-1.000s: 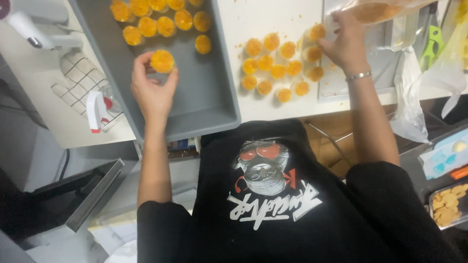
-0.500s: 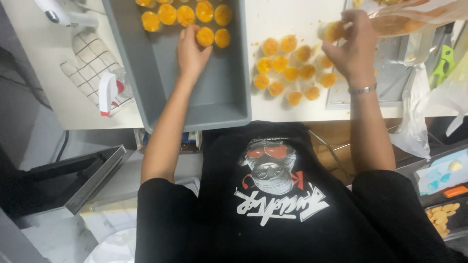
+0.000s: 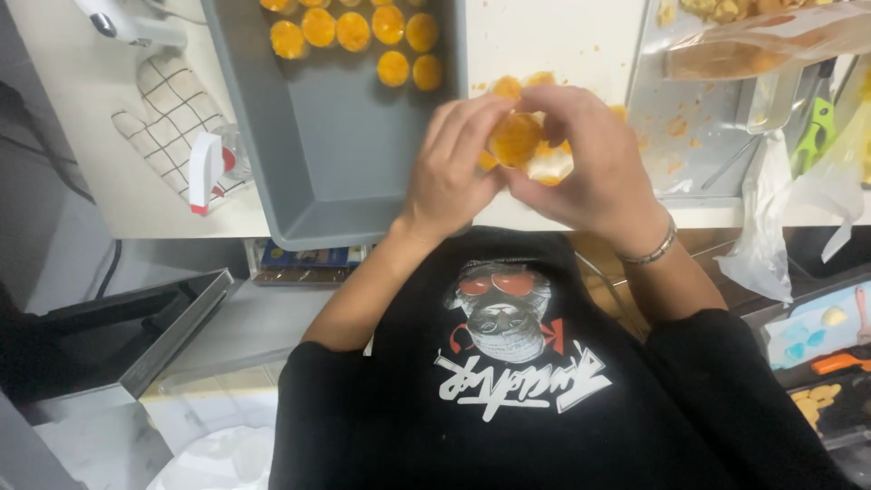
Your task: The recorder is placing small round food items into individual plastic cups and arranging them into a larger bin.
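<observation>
A small round orange-yellow pastry piece is held above the near edge of the white worktop, pinched between both hands. The left hand is closed on its left side, the right hand on its right and top; both grips are shut on the piece with the fingertips. Below the hands, more orange rounds are partly seen lying on the worktop, mostly hidden. To the left, a grey rectangular plastic tray carries rows of like orange rounds at its far end, its near half bare. A checked oven glove and a white spray bottle with a red trigger lie left of the tray. To handle the piece well, it is judged that light, even fingertip pressure should be kept, since it looks soft and crumbly.
</observation>
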